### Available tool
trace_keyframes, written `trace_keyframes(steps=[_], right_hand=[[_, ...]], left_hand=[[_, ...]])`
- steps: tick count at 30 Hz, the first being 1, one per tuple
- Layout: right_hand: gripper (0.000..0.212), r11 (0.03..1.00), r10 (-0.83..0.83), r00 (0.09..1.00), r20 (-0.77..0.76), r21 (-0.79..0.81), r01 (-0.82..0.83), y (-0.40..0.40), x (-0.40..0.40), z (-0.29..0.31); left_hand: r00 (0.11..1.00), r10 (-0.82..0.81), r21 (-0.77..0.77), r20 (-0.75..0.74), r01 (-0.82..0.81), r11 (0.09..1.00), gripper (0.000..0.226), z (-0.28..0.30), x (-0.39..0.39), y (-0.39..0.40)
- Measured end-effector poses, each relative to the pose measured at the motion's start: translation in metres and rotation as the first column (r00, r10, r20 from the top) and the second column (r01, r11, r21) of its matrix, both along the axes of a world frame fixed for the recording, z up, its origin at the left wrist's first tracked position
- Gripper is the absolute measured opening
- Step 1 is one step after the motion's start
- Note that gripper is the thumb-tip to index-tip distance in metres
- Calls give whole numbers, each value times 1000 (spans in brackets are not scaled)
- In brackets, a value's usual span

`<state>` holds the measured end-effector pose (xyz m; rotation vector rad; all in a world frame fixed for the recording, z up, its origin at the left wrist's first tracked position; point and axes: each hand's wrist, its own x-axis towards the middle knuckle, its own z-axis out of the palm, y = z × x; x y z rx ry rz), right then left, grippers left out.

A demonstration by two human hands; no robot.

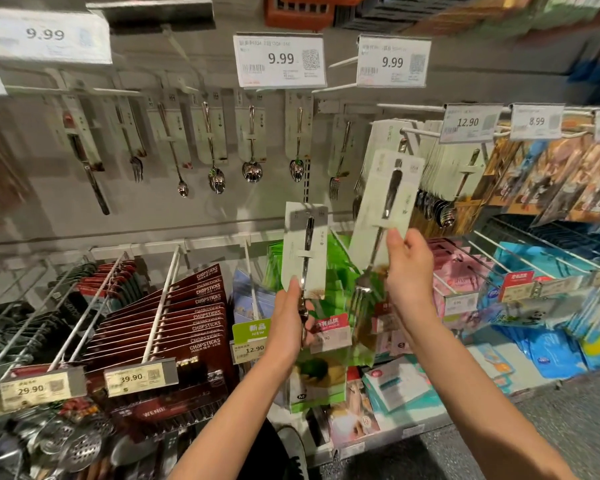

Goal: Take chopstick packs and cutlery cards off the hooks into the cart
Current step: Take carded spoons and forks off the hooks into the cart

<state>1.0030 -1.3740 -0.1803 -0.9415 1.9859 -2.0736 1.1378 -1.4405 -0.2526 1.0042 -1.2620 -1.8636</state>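
While both hands hold cutlery cards, no cart shows.
Left hand fingers pinch a card at its foot; right hand fingers pinch a fork card low down. Thin, bendy card, top-light; beyond the fingers, chopstick packs hang on hooks.

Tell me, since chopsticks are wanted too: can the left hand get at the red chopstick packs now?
Probably not yet: the left hand already holds a cutlery card. The chopstick packs hang unobstructed on their hook, lower left.
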Motion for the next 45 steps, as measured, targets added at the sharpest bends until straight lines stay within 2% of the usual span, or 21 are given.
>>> trace_keyframes(steps=[2, 6, 12, 17, 20, 23, 27, 32, 37, 41, 45], right_hand=[[30, 997, -46, 999, 29, -64, 48, 2, -11, 10], [34, 980, -162, 985, -59, -123, 154, 8, -32, 21], [37, 979, -204, 974, -95, -40, 201, 10, -61, 24], [36, 989, -147, 989, 7, -4, 147, 6, -65, 19], [33, 997, -81, 997, -9, -12, 81, 4, -58, 16], [36, 994, -99, 994, 35, -45, 101, -1, -59, 14], [56, 981, -149, 984, 101, -108, 159, -6, -68, 13], [66, 983, -136, 980, 144, -100, 151, -10, -76, 9], [35, 994, -101, 973, 209, -23, 108, -24, -79, 23], [31, 996, -85, 954, 286, 0, 88, -44, -85, 26], [17, 995, -89, 917, 389, -4, 99, -57, -92, 22]], left_hand=[[1000, 1, 3, -25, -1, 1000, 50, -1, -2, 0], [998, -18, -79, -67, 12, 997, 56, 5, -6, 5], [996, -24, -85, -80, 17, 996, 58, 12, -15, 12], [995, -48, -103, -90, 39, 994, 55, 17, -17, 17], [994, -39, -108, -103, 28, 994, 53, 21, -19, 19], [989, -19, -99, -146, 5, 995, 53, 26, -20, 21], [975, 25, -25, -221, -32, 999, 52, 34, -19, 22], [958, 79, 29, -274, -74, 997, 57, 38, -18, 20], [964, 85, 15, -253, -84, 996, 71, 39, -20, 25], [964, 82, 3, -252, -85, 996, 69, 36, -21, 30], [971, 70, -23, -229, -77, 997, 64, 32, -21, 35]])
